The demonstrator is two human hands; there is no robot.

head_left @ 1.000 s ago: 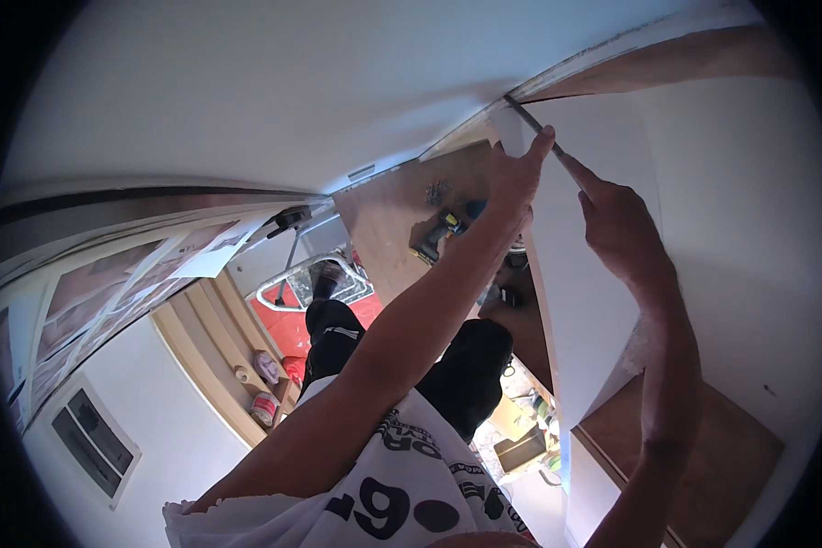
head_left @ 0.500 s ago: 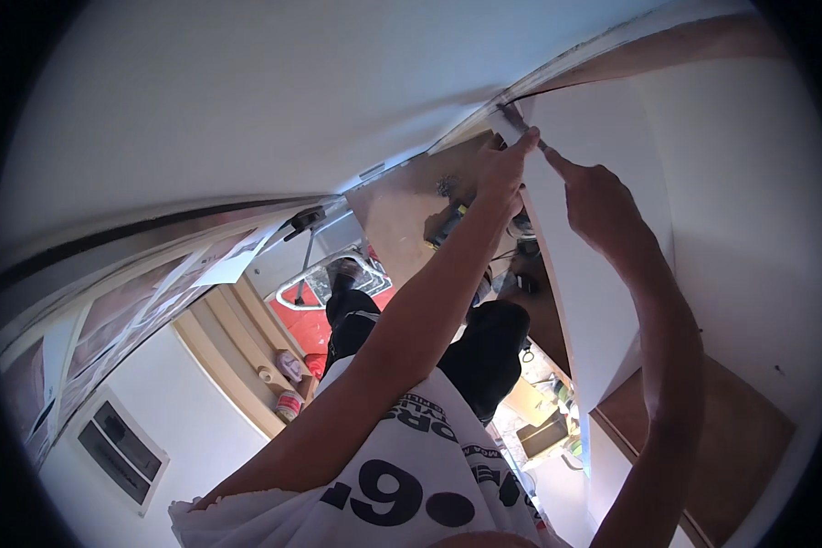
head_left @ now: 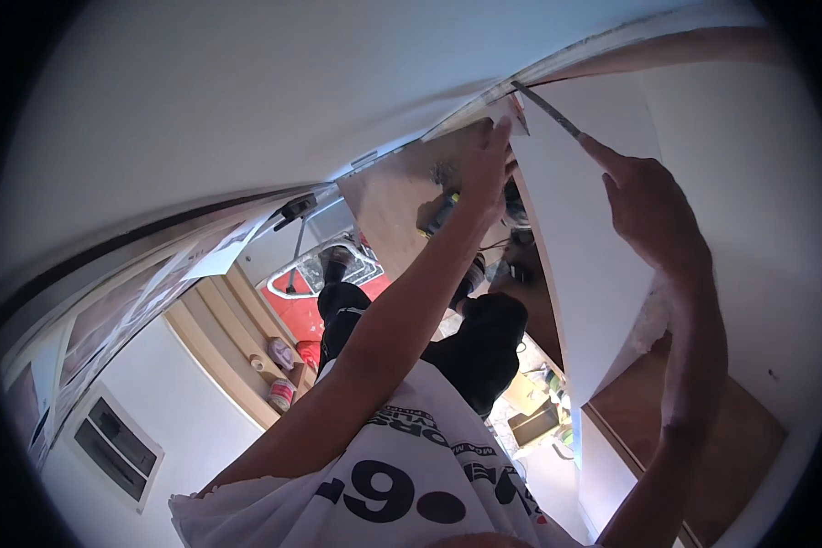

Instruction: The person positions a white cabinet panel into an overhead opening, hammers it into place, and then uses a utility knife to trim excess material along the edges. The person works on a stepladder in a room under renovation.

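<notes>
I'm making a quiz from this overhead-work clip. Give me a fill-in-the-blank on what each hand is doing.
1. The thin blade is held by the ____ hand.
2. The left hand presses against the seam with ____ fingers, holding nothing.
3. The blade's tip meets the seam where the white panel joins the ____.

Missing: right; bare; ceiling

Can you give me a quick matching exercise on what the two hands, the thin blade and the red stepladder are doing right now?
Column one:
1. left hand
2. right hand
3. thin blade
4. red stepladder

Column two:
A. standing far below, under the person's legs
B. fingertips pressed up by the corner where the white panel meets the ceiling
C. gripping the tool, forefinger stretched along it
D. tip pushed into the seam at the top of the white panel

Pairs: 1-B, 2-C, 3-D, 4-A
</notes>
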